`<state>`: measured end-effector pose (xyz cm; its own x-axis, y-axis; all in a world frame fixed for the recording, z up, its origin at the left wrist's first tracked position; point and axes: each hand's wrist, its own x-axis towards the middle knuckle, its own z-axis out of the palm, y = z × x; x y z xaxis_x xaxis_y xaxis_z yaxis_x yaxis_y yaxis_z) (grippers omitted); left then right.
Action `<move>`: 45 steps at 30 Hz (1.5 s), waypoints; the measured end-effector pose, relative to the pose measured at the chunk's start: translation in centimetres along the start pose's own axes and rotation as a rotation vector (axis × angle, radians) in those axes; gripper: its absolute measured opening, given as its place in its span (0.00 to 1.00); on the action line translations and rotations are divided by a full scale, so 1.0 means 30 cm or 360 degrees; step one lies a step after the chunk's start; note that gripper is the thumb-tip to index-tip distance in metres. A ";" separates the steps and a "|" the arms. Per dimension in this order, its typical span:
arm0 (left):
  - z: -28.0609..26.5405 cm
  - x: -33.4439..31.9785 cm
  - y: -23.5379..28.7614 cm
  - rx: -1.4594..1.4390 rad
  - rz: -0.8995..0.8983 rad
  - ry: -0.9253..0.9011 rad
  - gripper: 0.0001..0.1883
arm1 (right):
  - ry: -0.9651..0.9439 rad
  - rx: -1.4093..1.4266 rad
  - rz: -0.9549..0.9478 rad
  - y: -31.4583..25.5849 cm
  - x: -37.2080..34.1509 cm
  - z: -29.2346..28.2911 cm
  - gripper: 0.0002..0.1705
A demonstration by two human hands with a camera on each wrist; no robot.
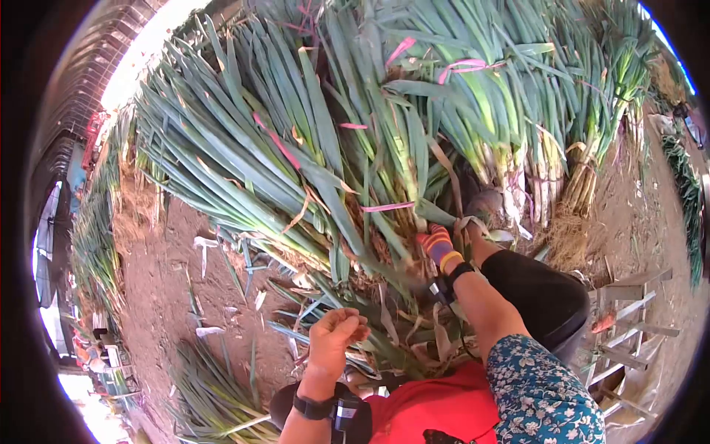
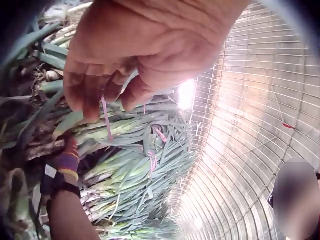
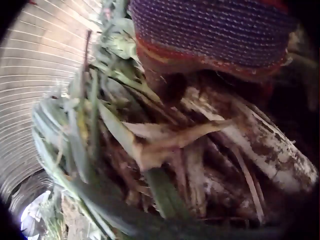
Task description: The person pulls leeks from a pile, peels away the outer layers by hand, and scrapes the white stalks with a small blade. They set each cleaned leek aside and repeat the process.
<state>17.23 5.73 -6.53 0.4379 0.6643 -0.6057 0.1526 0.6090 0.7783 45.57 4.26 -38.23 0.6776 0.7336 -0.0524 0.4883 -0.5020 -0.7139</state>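
Beside the wearer's bent knee (image 1: 536,296), a bundle of green onions (image 1: 403,152) is leaned among its neighbours. Its lower stalks appear to be gripped by the right hand (image 1: 441,250) in a striped glove (image 3: 210,42), probably so that the root ends are kept together and steady. A pink tie (image 1: 388,206) is wrapped just above, presumably placed low to bind the firm stems. The leaves are long and blue-green, yellowed in places; pale, dirt-smeared stalks (image 3: 280,155) are seen below. By the bare left hand (image 1: 334,339), raised near the bundle with fingers loosely curled, nothing is visibly held. Farther out, other bundles (image 1: 481,96) are stood upright, and loose leaves (image 1: 214,392) are strewn over bare soil (image 1: 159,303).
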 end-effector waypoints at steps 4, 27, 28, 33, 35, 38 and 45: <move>0.057 -0.011 0.012 -0.0018 0.0045 -0.0077 0.13 | -0.0280 0.1292 0.0250 -0.182 -0.089 -0.257 0.08; -0.197 -0.710 0.371 -0.0692 0.1550 0.0333 0.19 | -0.0621 0.0759 -0.1128 -1.248 -0.870 -0.608 0.24; -0.220 -0.697 0.335 -0.0692 0.1452 0.0419 0.19 | -0.0915 0.0826 -0.1034 -1.179 -0.847 -0.519 0.28; -0.276 -0.565 0.036 -0.0789 0.1241 0.0526 0.17 | -0.0144 0.0498 -0.1816 -1.235 -0.868 -0.606 0.36; -0.248 -0.540 -0.051 -0.0716 0.1190 0.0508 0.16 | 0.0035 0.0538 -0.1947 -1.374 -0.886 -0.697 0.34; -0.182 -0.543 -0.126 -0.0721 0.1116 0.0373 0.17 | -0.0025 0.0596 -0.2146 -1.543 -0.865 -0.714 0.35; -0.122 -0.573 -0.185 -0.0561 0.1119 0.0081 0.14 | 0.0252 0.0448 -0.2172 -1.720 -0.808 -0.717 0.13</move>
<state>5.62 -7.49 -1.03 0.2848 0.9586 -0.0043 -0.4389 0.1344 0.8884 15.77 2.53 14.90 -0.1723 0.4939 0.8523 0.6913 0.6770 -0.2526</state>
